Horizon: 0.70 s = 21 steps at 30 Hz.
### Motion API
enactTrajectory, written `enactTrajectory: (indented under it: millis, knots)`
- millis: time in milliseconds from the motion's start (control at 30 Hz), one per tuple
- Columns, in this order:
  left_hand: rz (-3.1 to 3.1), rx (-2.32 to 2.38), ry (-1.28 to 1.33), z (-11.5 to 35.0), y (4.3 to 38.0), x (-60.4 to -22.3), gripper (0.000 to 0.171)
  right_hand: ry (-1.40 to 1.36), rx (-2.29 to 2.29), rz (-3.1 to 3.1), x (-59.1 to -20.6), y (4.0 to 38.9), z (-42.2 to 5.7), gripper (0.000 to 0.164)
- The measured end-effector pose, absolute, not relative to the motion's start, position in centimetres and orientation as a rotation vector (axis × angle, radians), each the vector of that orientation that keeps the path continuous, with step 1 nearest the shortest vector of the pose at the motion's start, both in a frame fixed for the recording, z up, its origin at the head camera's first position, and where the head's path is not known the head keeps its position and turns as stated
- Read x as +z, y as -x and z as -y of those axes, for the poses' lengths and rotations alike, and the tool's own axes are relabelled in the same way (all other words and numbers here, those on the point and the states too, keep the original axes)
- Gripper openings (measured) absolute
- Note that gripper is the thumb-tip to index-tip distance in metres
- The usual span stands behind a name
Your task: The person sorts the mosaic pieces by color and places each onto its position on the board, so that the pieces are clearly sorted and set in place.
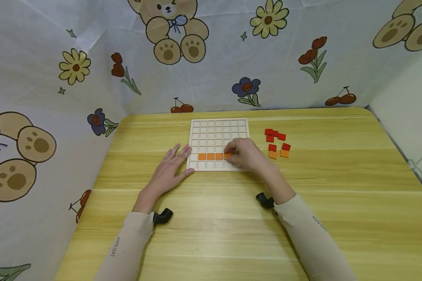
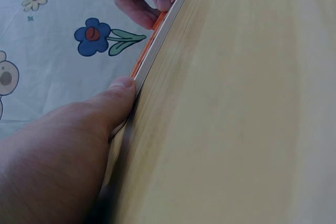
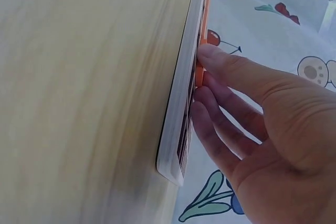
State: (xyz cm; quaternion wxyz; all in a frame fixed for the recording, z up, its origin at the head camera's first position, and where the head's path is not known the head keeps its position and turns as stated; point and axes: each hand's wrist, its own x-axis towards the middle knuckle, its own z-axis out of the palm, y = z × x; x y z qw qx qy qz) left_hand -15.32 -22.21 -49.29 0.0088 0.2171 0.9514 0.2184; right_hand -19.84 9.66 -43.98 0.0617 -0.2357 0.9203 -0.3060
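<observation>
A pale wooden board with a grid of square cells lies on the table. Orange square tiles fill neighbouring cells in one row near its front. My left hand is spread at the board's left side, fingers straight, with its thumb touching the front-left corner. Over the right part of the board, my right hand pinches an orange tile between thumb and fingers at the right end of that row. In the right wrist view this tile is at the board's surface; whether it sits fully in its cell is hidden.
Several red tiles and two orange tiles lie loose on the wooden table, right of the board. A patterned cloth hangs behind the table. A black wrist device sticks out beside the left sleeve.
</observation>
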Motion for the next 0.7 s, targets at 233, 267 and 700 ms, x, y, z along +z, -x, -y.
enactTrajectory:
  millis: [233,267,700]
  knots:
    - [-2.971,0.685,-0.674,22.23,15.36,-49.34,0.078,0.742,-0.922,-2.797,-44.24,19.86,-9.68,0.022]
    - [-2.969,0.687,-0.674,22.22,15.35,-49.32,0.078,0.74,-0.925,-2.797,-44.28,19.87,-9.72,0.022]
    - [-2.967,0.664,-0.677,22.06,15.29,-49.13,0.079,0.778,-0.924,-2.801,-44.3,19.77,-10.15,0.018]
